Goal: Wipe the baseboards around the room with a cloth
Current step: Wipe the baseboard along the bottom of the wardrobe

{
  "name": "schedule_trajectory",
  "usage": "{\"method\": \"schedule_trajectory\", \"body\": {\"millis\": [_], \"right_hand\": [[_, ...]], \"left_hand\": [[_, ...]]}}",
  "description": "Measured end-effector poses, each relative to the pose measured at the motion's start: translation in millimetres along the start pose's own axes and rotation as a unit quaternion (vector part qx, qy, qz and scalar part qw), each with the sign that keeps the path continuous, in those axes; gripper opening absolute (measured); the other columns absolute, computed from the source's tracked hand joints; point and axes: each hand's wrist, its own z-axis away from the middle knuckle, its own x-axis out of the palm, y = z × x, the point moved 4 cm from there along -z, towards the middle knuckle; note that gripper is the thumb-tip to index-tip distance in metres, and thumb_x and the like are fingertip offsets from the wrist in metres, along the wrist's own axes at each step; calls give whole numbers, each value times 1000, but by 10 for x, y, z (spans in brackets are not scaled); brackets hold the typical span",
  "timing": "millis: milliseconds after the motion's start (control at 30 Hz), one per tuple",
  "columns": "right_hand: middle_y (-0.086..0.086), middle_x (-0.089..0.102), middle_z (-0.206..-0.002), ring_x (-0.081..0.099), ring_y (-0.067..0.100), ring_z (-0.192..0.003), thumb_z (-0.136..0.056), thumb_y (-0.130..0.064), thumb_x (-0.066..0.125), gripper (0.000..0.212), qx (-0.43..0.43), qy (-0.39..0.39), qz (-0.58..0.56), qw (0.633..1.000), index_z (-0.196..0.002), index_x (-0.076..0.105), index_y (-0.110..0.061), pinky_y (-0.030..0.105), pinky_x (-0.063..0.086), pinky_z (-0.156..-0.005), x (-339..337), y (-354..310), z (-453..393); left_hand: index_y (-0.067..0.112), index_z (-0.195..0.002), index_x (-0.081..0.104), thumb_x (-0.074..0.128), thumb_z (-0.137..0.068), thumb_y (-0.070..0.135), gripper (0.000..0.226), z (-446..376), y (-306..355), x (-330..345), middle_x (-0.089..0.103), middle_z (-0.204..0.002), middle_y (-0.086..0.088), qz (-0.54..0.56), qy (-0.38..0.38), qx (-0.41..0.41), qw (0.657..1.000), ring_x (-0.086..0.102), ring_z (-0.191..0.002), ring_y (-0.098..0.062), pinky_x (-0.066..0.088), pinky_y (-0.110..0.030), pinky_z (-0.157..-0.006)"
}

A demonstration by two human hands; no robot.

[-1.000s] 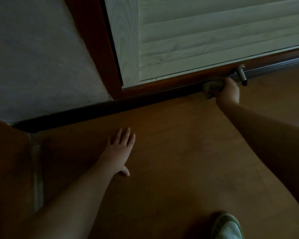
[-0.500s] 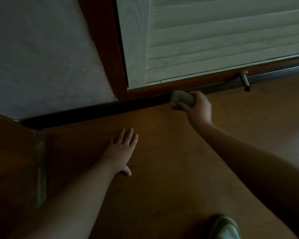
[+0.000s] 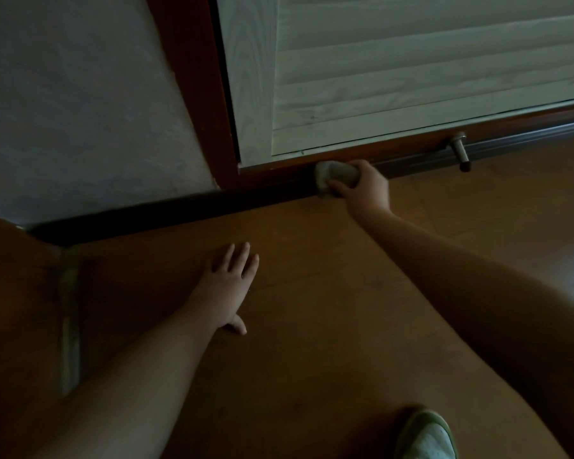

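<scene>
Wood-toned flooring (image 3: 312,326) fills the near view, with the toe of a pale, green-edged shoe (image 3: 426,435) at the bottom edge. Further in, the left hand (image 3: 227,286) lies flat on the floor, fingers straight and slightly spread, holding nothing; it looks like a prop for a low crouch. Beyond it, the right hand (image 3: 362,188) reaches to the foot of the wall, fingers and thumb curled round a bunched grey cloth (image 3: 335,175) that presses against the dark baseboard (image 3: 179,210), just below the corner of the pale louvred door (image 3: 411,77). Right of the hand, a metal door stop (image 3: 459,150) juts out from the skirting. A plain grey wall (image 3: 80,94) rises on the left.

Judging by its wadded shape, the cloth is soft, light and limp, so it needs gathering into a pad in the palm, as here, with a fold left free to ride the top edge of the board. It will likely snag on the door stop rather than slide past.
</scene>
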Motion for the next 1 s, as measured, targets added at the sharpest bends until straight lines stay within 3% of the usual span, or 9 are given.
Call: {"method": "schedule_trajectory", "body": {"millis": [133,267,367,500,600,733,833,1000], "right_hand": [[-1,61,-118,55,12,-106,-86,-27,73,46,65,56,28,996,-128,55,-19,27,43,-87,-548,478,-283],[7,60,-129,58,25,-120,-88,-21,70,52,168,127,-17,977,-136,50,-18,43,49,-101,-1044,814,-414],[9,60,-127,58,27,-117,-85,-22,74,56,134,68,64,987,-135,51,-16,42,48,-100,-1247,722,-405],[14,58,-112,57,29,-102,-79,-31,81,52,25,-68,217,974,-120,58,-9,35,45,-83,-1378,211,-206],[-2,55,-96,56,16,-86,-74,-39,83,46,-3,-115,213,970,-106,57,-20,28,43,-71,-1549,-70,104],[-17,53,-85,50,-3,-75,-69,-46,85,49,13,-78,164,983,-101,54,-27,15,38,-57,-1820,-57,564],[-17,53,-87,52,-3,-75,-70,-46,84,50,48,-44,140,988,-102,51,-27,11,36,-54,-1929,262,790],[-17,57,-89,56,-3,-76,-74,-45,82,42,96,-22,82,992,-99,50,-33,6,38,-46,-1907,934,995]], "left_hand": [[26,-153,-23,86,-63,54,144,16,-19,-4,-36,-157,-5,8,4,2,1000,-25,-147,-34,12,-59,-121],[26,-153,-23,85,-62,57,144,-2,-21,10,-35,-158,-5,0,7,1,1000,-23,-148,-35,12,-59,-121],[26,-152,-24,84,-63,59,144,-13,-15,1,-37,-157,-6,-16,-4,-6,1000,-23,-148,-36,12,-59,-120],[23,-151,-26,85,-64,55,145,30,20,-38,-38,-156,-8,-22,-20,-15,999,-23,-148,-37,13,-60,-120],[19,-152,-24,86,-67,50,142,118,111,-168,-35,-158,-11,-30,-38,-34,998,-19,-148,-39,16,-60,-120],[15,-153,-22,83,-73,45,136,287,259,-296,-31,-159,-14,-42,-61,-54,996,-15,-149,-41,13,-61,-120],[21,-155,-19,76,-77,56,128,287,287,-294,-30,-161,-10,-61,-41,-20,997,-15,-150,-39,10,-63,-120],[29,-154,-22,60,-78,76,122,96,506,-341,-28,-162,-4,0,7,16,1000,-16,-151,-33,9,-60,-121]]}}
